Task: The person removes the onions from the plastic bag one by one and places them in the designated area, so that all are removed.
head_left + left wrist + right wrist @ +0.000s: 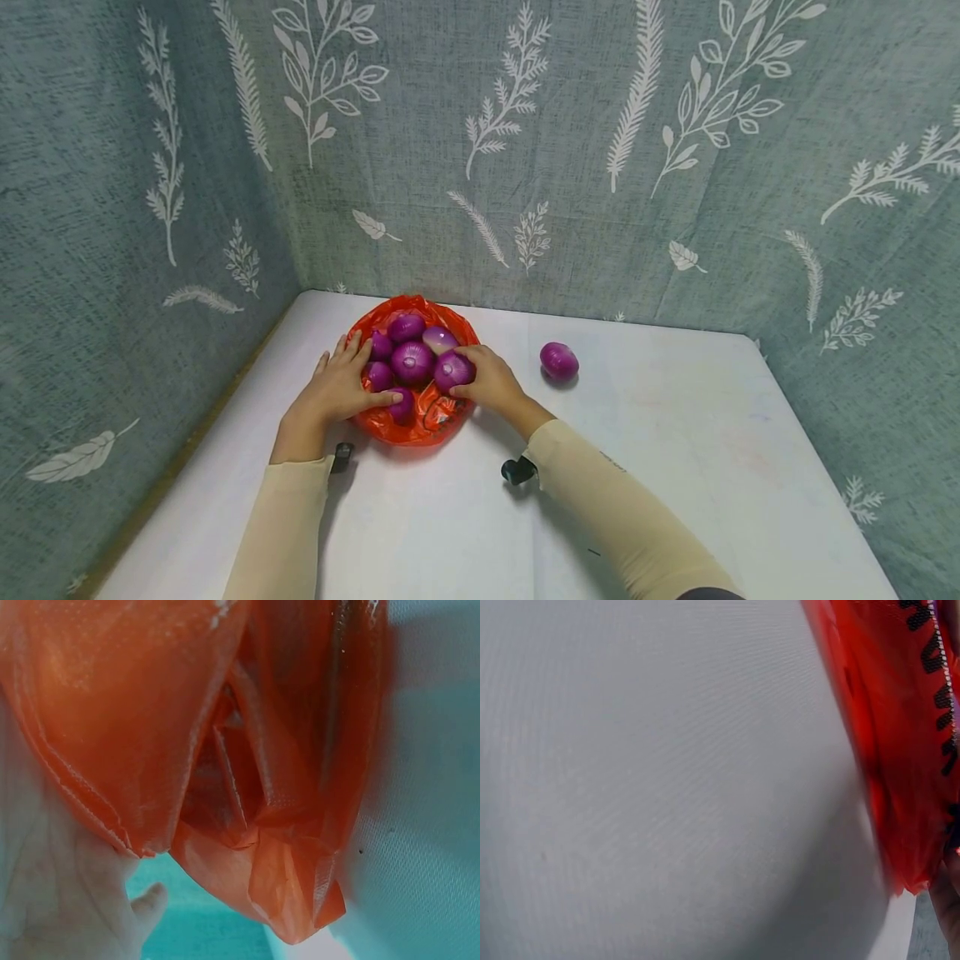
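A red plastic bag (408, 434) with black print stands with its mouth spread wide on the white table, several red onions (412, 362) inside. My left hand (341, 392) rests on the bag's left side, fingers spread and thumb lying over an onion near the front. At the right side, my right hand (487, 382) holds a red onion (453, 372) between thumb and fingers, among the others in the bag. Folds of the bag (112, 712) fill much of the left wrist view. The right wrist view shows only its printed side (900, 735) and a bit of the hand.
One loose red onion (559, 362) lies on the white table (675, 433), to the right of the bag. Grey-green cloth (570, 242) with white leaf prints hangs behind the table and along both sides.
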